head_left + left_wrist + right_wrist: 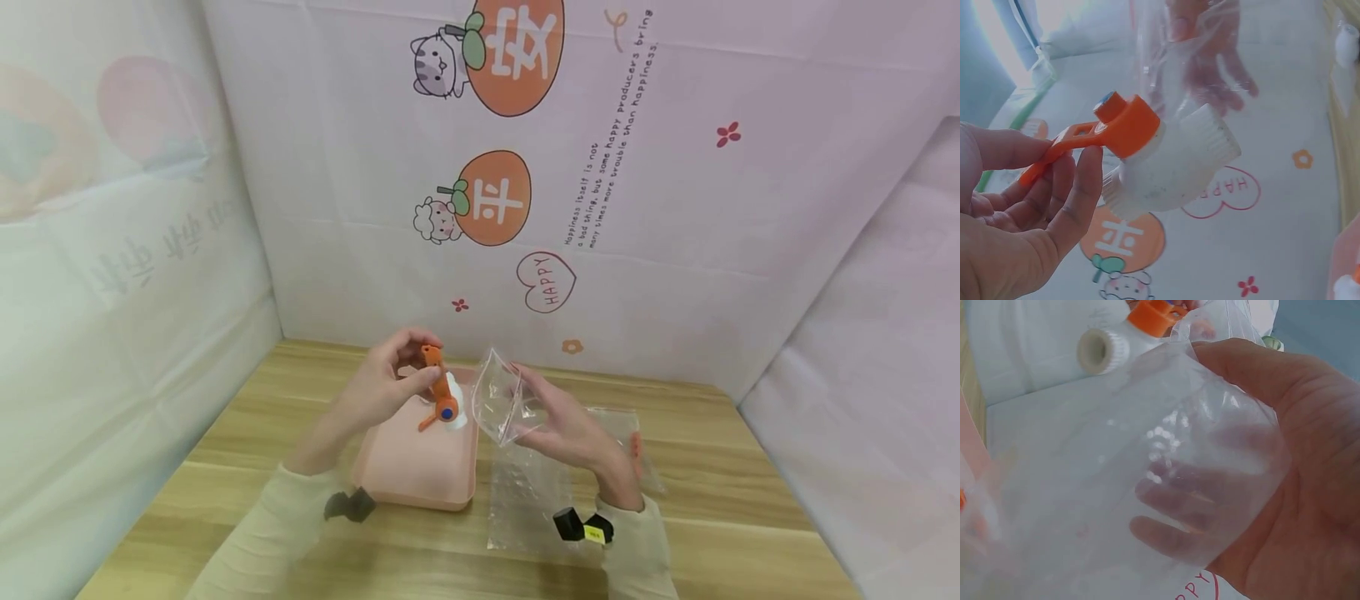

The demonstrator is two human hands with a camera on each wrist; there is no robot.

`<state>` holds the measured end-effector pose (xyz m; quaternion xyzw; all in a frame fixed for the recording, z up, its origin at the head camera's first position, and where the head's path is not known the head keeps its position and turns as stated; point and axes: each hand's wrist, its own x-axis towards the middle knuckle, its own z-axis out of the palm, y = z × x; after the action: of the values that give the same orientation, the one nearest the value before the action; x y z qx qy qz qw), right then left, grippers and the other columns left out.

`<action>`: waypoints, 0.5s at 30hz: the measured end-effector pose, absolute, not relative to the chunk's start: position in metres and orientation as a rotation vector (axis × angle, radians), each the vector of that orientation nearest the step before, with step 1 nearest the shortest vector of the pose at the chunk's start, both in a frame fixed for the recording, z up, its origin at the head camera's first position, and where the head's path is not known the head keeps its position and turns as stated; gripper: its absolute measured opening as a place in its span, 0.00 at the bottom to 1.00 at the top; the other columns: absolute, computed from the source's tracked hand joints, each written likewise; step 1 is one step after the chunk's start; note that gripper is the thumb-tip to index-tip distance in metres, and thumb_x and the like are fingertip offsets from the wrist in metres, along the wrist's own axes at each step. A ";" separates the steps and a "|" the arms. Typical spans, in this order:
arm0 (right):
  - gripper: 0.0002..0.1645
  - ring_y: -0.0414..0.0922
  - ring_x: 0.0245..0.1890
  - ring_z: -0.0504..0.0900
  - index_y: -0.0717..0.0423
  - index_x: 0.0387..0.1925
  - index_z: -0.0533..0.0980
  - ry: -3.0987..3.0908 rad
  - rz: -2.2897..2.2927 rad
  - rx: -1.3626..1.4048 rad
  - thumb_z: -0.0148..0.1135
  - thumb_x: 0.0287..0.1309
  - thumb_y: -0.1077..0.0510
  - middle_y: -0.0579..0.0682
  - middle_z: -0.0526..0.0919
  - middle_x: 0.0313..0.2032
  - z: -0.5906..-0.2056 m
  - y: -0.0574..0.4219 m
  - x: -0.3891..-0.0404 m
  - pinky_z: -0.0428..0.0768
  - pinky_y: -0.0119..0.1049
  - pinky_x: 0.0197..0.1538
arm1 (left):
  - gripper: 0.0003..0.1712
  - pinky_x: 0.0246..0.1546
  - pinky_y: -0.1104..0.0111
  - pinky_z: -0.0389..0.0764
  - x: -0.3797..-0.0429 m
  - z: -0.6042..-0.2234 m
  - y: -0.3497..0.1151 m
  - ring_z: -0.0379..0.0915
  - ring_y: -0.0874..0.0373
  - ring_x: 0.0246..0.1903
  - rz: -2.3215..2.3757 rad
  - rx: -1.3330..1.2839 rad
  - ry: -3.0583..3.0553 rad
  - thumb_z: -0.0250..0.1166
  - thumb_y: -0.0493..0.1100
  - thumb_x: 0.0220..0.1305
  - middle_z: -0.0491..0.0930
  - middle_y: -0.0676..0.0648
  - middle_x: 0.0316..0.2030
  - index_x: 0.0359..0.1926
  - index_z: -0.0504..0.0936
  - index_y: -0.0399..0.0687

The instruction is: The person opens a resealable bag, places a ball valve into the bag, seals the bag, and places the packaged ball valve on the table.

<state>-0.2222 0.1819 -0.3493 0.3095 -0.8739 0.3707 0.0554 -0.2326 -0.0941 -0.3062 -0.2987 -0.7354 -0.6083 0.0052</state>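
Observation:
My left hand (382,387) pinches the orange lever of a ball valve (1166,165) between thumb and fingers. The valve has a white plastic body with ribbed ends and an orange collar under the lever. It is held up over the far part of a pink tray. My right hand (566,425) grips a clear plastic bag (495,404), its mouth spread and facing the valve. Through the film in the right wrist view, several fingers (1169,494) show behind the bag, while the thumb lies on the near side. The valve stands close by the bag's mouth.
The pink tray (420,471) sits on the wooden table (697,533), with a white and orange item (1347,289) inside. Clear bags (525,508) lie flat to its right, with an orange-red strip (636,454) on one. Printed cloth walls (360,250) enclose the table.

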 end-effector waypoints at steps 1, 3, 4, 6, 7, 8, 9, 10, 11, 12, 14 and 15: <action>0.49 0.45 0.50 0.77 0.41 0.69 0.53 -2.651 1.125 0.943 0.69 0.49 0.52 0.48 0.76 0.53 -0.350 0.182 -0.222 0.76 0.46 0.50 | 0.16 0.31 0.61 0.82 -0.231 -0.303 -0.095 0.76 0.49 0.32 -1.885 -0.949 -2.296 0.60 0.35 0.62 0.77 0.39 0.37 0.51 0.69 0.41; 0.49 0.44 0.49 0.77 0.40 0.69 0.53 -2.650 1.124 0.948 0.69 0.49 0.51 0.47 0.76 0.52 -0.350 0.181 -0.222 0.77 0.45 0.50 | 0.16 0.30 0.62 0.82 -0.228 -0.295 -0.096 0.76 0.50 0.32 -1.854 -0.974 -2.271 0.60 0.35 0.62 0.76 0.39 0.36 0.51 0.69 0.41; 0.49 0.45 0.49 0.78 0.40 0.69 0.53 -2.649 1.126 0.950 0.69 0.49 0.50 0.47 0.77 0.52 -0.351 0.181 -0.223 0.77 0.45 0.49 | 0.16 0.31 0.63 0.82 -0.227 -0.292 -0.096 0.77 0.51 0.32 -1.845 -0.987 -2.252 0.60 0.34 0.62 0.76 0.39 0.36 0.51 0.69 0.40; 0.48 0.45 0.49 0.78 0.39 0.68 0.53 -2.651 1.127 0.949 0.68 0.50 0.49 0.47 0.77 0.52 -0.351 0.181 -0.223 0.77 0.45 0.48 | 0.16 0.31 0.62 0.82 -0.225 -0.284 -0.097 0.77 0.51 0.31 -1.824 -1.009 -2.209 0.60 0.33 0.61 0.77 0.39 0.36 0.50 0.69 0.40; 0.48 0.46 0.49 0.78 0.39 0.68 0.53 -2.651 1.127 0.949 0.68 0.50 0.49 0.46 0.77 0.52 -0.351 0.181 -0.223 0.77 0.45 0.48 | 0.16 0.31 0.62 0.82 -0.224 -0.280 -0.097 0.77 0.51 0.31 -1.819 -1.019 -2.186 0.60 0.33 0.61 0.76 0.39 0.36 0.50 0.69 0.40; 0.47 0.46 0.49 0.78 0.39 0.68 0.53 -2.653 1.128 0.948 0.68 0.50 0.49 0.46 0.77 0.51 -0.352 0.180 -0.223 0.77 0.45 0.48 | 0.16 0.31 0.62 0.82 -0.223 -0.277 -0.098 0.77 0.51 0.31 -1.808 -1.036 -2.163 0.60 0.32 0.61 0.76 0.39 0.36 0.50 0.69 0.40; 0.47 0.46 0.49 0.78 0.39 0.68 0.53 -2.655 1.127 0.948 0.68 0.50 0.49 0.46 0.77 0.51 -0.352 0.180 -0.223 0.77 0.45 0.48 | 0.17 0.31 0.62 0.82 -0.223 -0.275 -0.098 0.77 0.51 0.30 -1.801 -1.055 -2.143 0.60 0.32 0.61 0.77 0.39 0.36 0.50 0.69 0.39; 0.47 0.46 0.49 0.78 0.40 0.68 0.54 -2.654 1.126 0.950 0.68 0.51 0.49 0.46 0.77 0.51 -0.352 0.180 -0.224 0.77 0.45 0.48 | 0.17 0.31 0.62 0.82 -0.223 -0.272 -0.098 0.78 0.51 0.30 -1.809 -1.073 -2.123 0.60 0.31 0.61 0.76 0.39 0.36 0.50 0.69 0.39; 0.47 0.46 0.48 0.78 0.40 0.68 0.54 -2.655 1.129 0.951 0.68 0.50 0.49 0.46 0.77 0.51 -0.352 0.180 -0.224 0.77 0.45 0.48 | 0.17 0.31 0.61 0.82 -0.222 -0.269 -0.098 0.78 0.51 0.29 -1.815 -1.088 -2.108 0.59 0.30 0.61 0.76 0.38 0.36 0.50 0.69 0.39; 0.47 0.46 0.49 0.78 0.41 0.68 0.54 -2.659 1.134 0.946 0.68 0.50 0.49 0.47 0.77 0.51 -0.352 0.179 -0.224 0.77 0.46 0.49 | 0.17 0.31 0.61 0.82 -0.221 -0.266 -0.098 0.78 0.51 0.30 -1.818 -1.098 -2.096 0.59 0.30 0.61 0.76 0.38 0.36 0.51 0.69 0.38; 0.47 0.46 0.49 0.78 0.43 0.68 0.54 -2.669 1.120 0.939 0.69 0.50 0.51 0.48 0.77 0.51 -0.352 0.178 -0.224 0.77 0.45 0.49 | 0.17 0.31 0.60 0.82 -0.220 -0.262 -0.099 0.78 0.51 0.30 -1.834 -1.113 -2.075 0.59 0.29 0.61 0.75 0.39 0.36 0.51 0.69 0.38; 0.47 0.46 0.49 0.78 0.46 0.68 0.55 -2.678 1.117 0.930 0.69 0.50 0.53 0.49 0.77 0.51 -0.347 0.176 -0.221 0.77 0.45 0.49 | 0.17 0.32 0.60 0.82 -0.220 -0.260 -0.099 0.78 0.51 0.31 -1.849 -1.123 -2.062 0.58 0.29 0.61 0.75 0.39 0.37 0.51 0.68 0.39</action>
<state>-0.2208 0.1760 -0.3474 0.3050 -0.8778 0.3663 0.0473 -0.2198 -0.0995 -0.2596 -0.3745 -0.6881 -0.6168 0.0765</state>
